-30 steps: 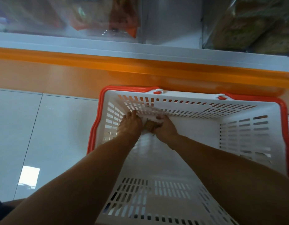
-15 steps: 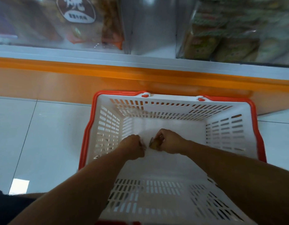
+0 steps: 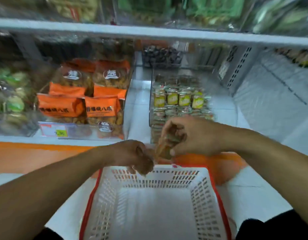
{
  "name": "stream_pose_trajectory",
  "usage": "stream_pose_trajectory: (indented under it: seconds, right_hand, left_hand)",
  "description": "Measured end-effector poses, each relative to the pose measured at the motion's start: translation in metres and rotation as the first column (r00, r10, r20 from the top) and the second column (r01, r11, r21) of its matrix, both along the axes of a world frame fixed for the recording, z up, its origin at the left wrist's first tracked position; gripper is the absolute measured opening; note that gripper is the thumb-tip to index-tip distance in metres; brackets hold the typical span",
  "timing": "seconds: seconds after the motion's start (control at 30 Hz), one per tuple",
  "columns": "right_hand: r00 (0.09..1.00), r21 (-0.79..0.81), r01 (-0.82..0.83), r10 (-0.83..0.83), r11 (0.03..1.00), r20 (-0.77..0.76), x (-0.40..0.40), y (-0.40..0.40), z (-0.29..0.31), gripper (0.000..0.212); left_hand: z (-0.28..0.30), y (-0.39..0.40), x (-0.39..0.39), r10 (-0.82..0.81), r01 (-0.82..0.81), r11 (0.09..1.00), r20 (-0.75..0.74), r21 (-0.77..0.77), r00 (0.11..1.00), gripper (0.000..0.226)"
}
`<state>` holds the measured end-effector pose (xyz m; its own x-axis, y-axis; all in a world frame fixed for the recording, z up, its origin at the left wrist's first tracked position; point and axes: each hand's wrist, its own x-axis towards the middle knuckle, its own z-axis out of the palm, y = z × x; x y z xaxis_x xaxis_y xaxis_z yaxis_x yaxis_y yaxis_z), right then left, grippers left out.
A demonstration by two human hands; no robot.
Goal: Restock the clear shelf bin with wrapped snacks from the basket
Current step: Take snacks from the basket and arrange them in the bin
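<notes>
My right hand (image 3: 193, 135) grips a few brown wrapped snacks (image 3: 164, 149) just in front of the clear shelf bin (image 3: 150, 104), which holds rows of yellow-green wrapped snacks (image 3: 179, 99). My left hand (image 3: 132, 155) is curled above the far rim of the white basket (image 3: 115, 193) with a red rim; something small and brown shows at its fingertips (image 3: 142, 170), too blurred to name. No snacks show on the basket's floor.
Orange snack bags (image 3: 90, 94) fill the bin to the left, with a price tag (image 3: 53, 130) below. Green packs (image 3: 9, 94) sit far left. A dark-snack bin (image 3: 161, 56) stands behind. An upper shelf edge (image 3: 149, 32) runs overhead; bare shelf (image 3: 264, 101) lies right.
Both hands rose out of the basket bottom to shelf height, the right carrying brown snacks toward the clear bin. The view tilted up from the basket to the shelves.
</notes>
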<state>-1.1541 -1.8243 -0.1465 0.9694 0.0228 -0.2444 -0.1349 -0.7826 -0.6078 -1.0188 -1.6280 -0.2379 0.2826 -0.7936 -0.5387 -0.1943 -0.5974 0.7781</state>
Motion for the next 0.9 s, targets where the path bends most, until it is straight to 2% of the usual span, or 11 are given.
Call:
stream_pose_trajectory:
  seconds: [0.07, 0.1, 0.17, 0.23, 0.3, 0.43, 0.5, 0.63, 0.73, 0.9]
  right_hand:
    - [0.972, 0.119, 0.152, -0.17, 0.981, 0.161, 0.001, -0.027, 0.02, 0.037]
    - [0.941, 0.156, 0.223, -0.255, 0.962, 0.224, 0.004, -0.039, 0.022, 0.036]
    - [0.884, 0.072, 0.353, -0.357, 0.933, 0.303, 0.015, -0.057, 0.014, 0.043]
    - [0.873, -0.068, 0.409, -0.369, 0.91, 0.32, 0.03, -0.067, -0.004, 0.057]
    - [0.854, -0.104, 0.445, -0.386, 0.89, 0.347, 0.045, -0.072, -0.022, 0.055]
    - [0.869, -0.151, 0.417, -0.344, 0.896, 0.356, 0.072, -0.076, -0.044, 0.04]
    - [0.88, -0.166, 0.397, -0.323, 0.903, 0.348, 0.081, -0.075, -0.049, 0.04]
    - [0.854, -0.139, 0.394, -0.306, 0.909, 0.42, 0.094, -0.073, -0.057, 0.037]
    - [0.82, -0.121, 0.434, -0.336, 0.893, 0.463, 0.1, -0.072, -0.061, 0.038]
    - [0.804, -0.08, 0.473, -0.393, 0.877, 0.446, 0.1, -0.076, -0.06, 0.032]
  left_hand:
    - [0.03, -0.003, -0.002, 0.168, -0.176, 0.972, -0.061, -0.156, 0.984, 0.03]
    - [0.04, -0.005, -0.004, 0.229, -0.247, 0.945, -0.103, -0.216, 0.968, 0.029]
    - [0.05, -0.011, -0.009, 0.35, -0.407, 0.861, -0.224, -0.306, 0.91, 0.024]
    - [0.051, -0.019, -0.015, 0.443, -0.556, 0.761, -0.359, -0.333, 0.821, 0.039]
    - [0.049, -0.03, -0.019, 0.496, -0.63, 0.696, -0.404, -0.345, 0.769, 0.047]
    - [0.043, -0.037, -0.022, 0.571, -0.697, 0.627, -0.404, -0.348, 0.715, 0.039]
    - [0.04, -0.037, -0.022, 0.583, -0.686, 0.628, -0.361, -0.368, 0.728, 0.038]
    - [0.04, -0.035, -0.024, 0.582, -0.655, 0.649, -0.303, -0.387, 0.755, 0.053]
    - [0.039, -0.034, -0.024, 0.581, -0.651, 0.647, -0.298, -0.397, 0.758, 0.052]
    - [0.039, -0.035, -0.024, 0.576, -0.644, 0.651, -0.293, -0.402, 0.764, 0.05]
